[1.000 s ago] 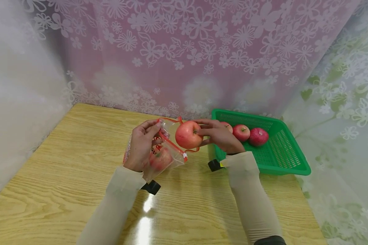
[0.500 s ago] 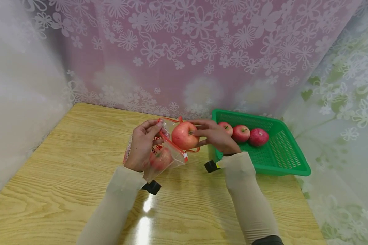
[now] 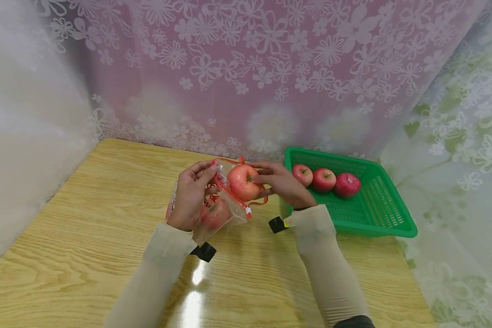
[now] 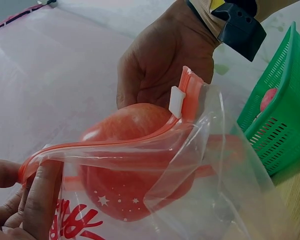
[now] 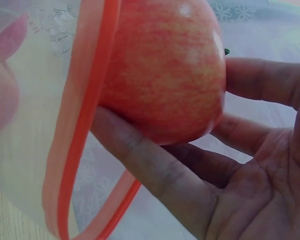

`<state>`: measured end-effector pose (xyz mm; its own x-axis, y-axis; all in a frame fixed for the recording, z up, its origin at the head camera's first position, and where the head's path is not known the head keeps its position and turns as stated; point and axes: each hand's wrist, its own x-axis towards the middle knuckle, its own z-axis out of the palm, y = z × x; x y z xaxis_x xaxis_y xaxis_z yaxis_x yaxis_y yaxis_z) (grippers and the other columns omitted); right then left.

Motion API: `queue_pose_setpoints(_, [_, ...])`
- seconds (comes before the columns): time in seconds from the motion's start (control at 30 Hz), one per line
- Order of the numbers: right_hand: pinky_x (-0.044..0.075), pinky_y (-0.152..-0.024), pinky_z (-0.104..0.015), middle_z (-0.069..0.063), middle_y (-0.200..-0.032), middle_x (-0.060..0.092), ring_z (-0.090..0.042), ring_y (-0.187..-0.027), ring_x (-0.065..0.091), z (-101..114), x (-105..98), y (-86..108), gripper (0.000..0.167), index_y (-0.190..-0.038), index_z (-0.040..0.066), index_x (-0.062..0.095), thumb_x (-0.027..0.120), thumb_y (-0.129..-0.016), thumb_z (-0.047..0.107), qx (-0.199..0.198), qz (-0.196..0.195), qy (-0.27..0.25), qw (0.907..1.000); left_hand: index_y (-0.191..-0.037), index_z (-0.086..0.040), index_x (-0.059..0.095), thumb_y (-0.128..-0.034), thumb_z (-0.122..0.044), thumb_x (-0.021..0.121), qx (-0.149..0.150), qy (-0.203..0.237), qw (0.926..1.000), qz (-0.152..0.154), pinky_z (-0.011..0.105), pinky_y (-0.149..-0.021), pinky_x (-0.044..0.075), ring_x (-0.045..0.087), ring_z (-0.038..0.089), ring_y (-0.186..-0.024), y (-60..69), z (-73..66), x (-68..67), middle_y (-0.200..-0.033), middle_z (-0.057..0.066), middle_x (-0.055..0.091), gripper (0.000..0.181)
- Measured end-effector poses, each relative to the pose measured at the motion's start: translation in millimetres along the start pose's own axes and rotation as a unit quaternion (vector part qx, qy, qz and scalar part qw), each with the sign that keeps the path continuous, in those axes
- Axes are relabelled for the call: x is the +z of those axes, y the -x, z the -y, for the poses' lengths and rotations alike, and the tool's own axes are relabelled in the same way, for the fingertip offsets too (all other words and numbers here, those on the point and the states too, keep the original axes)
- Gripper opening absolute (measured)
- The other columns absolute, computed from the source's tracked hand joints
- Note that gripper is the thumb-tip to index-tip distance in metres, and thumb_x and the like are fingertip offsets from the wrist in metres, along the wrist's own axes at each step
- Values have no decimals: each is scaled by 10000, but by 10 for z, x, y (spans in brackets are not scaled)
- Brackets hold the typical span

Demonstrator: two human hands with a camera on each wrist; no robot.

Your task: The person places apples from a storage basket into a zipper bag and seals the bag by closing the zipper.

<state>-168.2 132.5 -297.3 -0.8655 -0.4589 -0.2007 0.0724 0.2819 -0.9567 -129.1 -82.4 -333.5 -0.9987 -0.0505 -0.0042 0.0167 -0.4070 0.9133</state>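
Observation:
With its fingers and thumb, my left hand (image 3: 190,191) pinches the rim of a clear zip bag (image 3: 233,212) that has a red zip strip and a white slider. One apple (image 3: 215,214) shows through the plastic low in the bag. My right hand (image 3: 280,182) grips another apple (image 3: 244,182), stem end toward the palm, at the mouth of the bag. In the left wrist view, the lower part of this apple (image 4: 135,185) shows through the bag wall behind the red strip. In the right wrist view, the fingers (image 5: 155,170) curl beneath it.
A green plastic basket (image 3: 393,205) with slotted sides stands right of the hands. Several apples could fit there; three red apples (image 3: 324,179) lie along its back left. The wooden table (image 3: 86,228) carries everything, and a floral curtain (image 3: 246,68) hangs behind it.
My right hand has moved left with its apple, from the bag's right edge into its mouth. The left hand and the bag stay almost where they were.

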Motion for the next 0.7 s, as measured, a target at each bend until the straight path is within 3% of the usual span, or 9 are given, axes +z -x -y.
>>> queue_pose_setpoints(0.4, [560, -801, -503, -200, -1328, 525, -244, -1001, 641, -24, 91, -66, 465, -1424, 22, 434, 546, -978, 93, -69, 13, -127, 9999, -1156, 0, 601, -971, -157, 592, 16, 38, 10000, -32, 256, -655, 587, 654, 105, -760, -8, 4, -2, -873, 25, 652, 243])
queue_pose_setpoints(0.7, [546, -835, -501, -208, -1338, 523, -287, -1022, 644, -38, 95, -45, 459, -1416, 11, 444, 557, -982, 111, -286, 4, -71, 9996, -1170, 26, 589, -976, -127, 577, 156, 131, 9998, -13, 228, -618, 578, 641, 94, -740, 0, -9, -20, -847, 2, 652, 248])
